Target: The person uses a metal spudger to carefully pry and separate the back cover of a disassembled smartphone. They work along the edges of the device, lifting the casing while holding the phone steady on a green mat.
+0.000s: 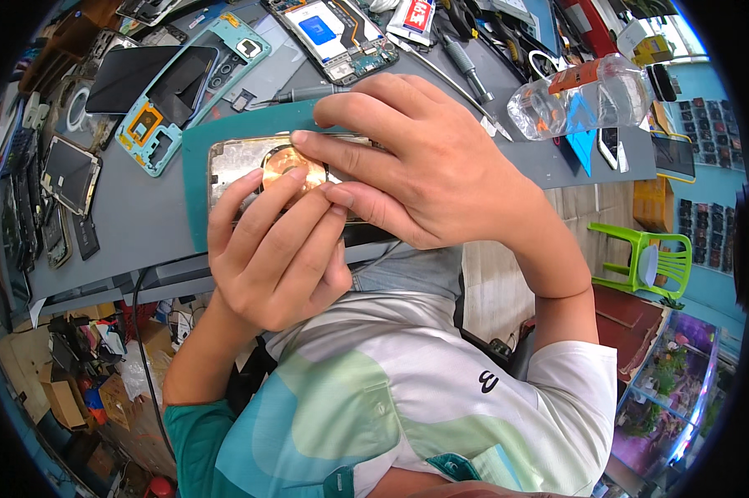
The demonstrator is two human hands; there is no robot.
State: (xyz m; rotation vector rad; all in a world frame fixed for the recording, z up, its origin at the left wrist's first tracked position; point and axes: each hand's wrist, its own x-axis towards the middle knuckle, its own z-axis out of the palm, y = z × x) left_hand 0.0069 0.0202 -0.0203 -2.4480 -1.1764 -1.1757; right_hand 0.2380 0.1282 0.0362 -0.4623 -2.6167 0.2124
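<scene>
An opened phone housing (240, 153) with a round copper coil (285, 168) lies on a green mat (197, 187) near the table's front edge. My left hand (279, 257) grips its near side, fingertips over the coil and thumb tucked below. From the right, my right hand (416, 162) reaches across the housing, with the index fingertip by the coil's far rim. My right thumb meets the left index fingertip at the coil's near right. Any small piece between them is hidden, and both hands cover the housing's right part.
Beyond the mat are a teal phone frame (154, 129), an opened phone (329, 37), a screwdriver (465, 66) and tweezers (441, 75). A clear plastic bottle (586, 95) lies at the right. Several phone parts crowd the left edge. A green chair (648, 257) stands beyond the table.
</scene>
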